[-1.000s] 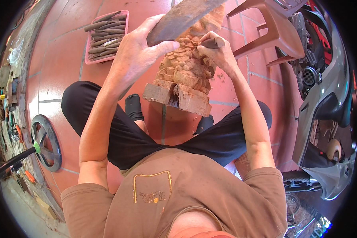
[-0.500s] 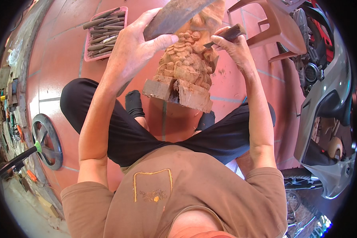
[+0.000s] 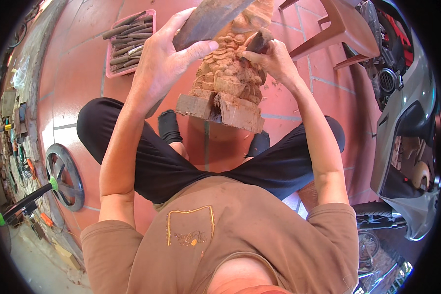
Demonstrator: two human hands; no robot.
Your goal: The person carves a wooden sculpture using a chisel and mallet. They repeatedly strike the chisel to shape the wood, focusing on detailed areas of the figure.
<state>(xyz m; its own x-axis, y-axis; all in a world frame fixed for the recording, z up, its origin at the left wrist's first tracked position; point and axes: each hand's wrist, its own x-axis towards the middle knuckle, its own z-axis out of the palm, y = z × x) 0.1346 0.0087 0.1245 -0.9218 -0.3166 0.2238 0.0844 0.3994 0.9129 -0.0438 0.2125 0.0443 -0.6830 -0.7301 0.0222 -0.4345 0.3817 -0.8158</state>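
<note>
Between my feet is a reddish-brown wood carving (image 3: 226, 81) with rounded, scale-like lumps, on a rough split block base. My left hand (image 3: 167, 61) grips a thick dark wooden mallet (image 3: 208, 24) that slants over the carving's upper left part. In my right hand (image 3: 275, 60) is a carving chisel (image 3: 258, 42) with a dark wooden handle, held at the carving's right side. Its blade is hidden from sight, so I cannot tell whether the edge touches the wood.
A pink tray (image 3: 113, 72) full of dark-handled tools lies on the tiled floor (image 3: 83, 59) at the far left. A brown plastic chair (image 3: 350, 36) stands at the right, near a grey motorbike (image 3: 402, 127). At the left are a wheel (image 3: 76, 188) and scattered tools.
My right hand has moved left onto the carving, and the chisel has turned so its blade no longer shows. My left hand and the mallet have barely shifted.
</note>
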